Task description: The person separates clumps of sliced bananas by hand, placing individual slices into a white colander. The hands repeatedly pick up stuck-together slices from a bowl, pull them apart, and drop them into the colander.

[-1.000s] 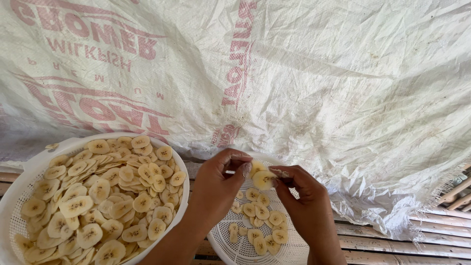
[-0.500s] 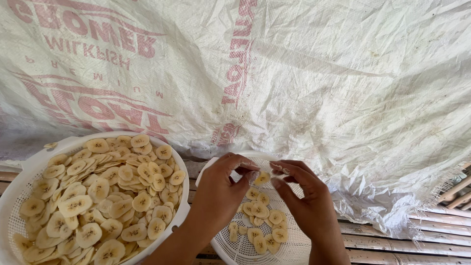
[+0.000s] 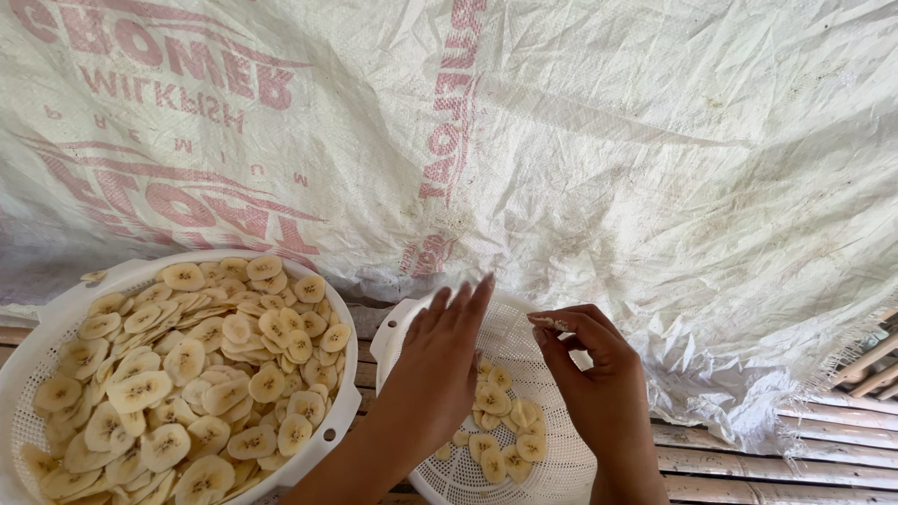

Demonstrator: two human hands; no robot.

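Observation:
My left hand hovers flat over a small white perforated basket, fingers stretched out and holding nothing. Under it lie several pale yellow banana slices on the basket's bottom. My right hand is beside it over the same basket, thumb and forefinger pinched on a small bit at the fingertips; what that bit is cannot be made out. A large white perforated basket at the left is heaped with banana slices.
A white woven plastic sack sheet with red print covers the surface beyond the baskets. Bamboo slats show at the lower right and under the baskets.
Both hands held a banana slice between them above the small basket. That slice has left the fingers, the left hand has opened flat and moved forward, and the right hand stays pinched.

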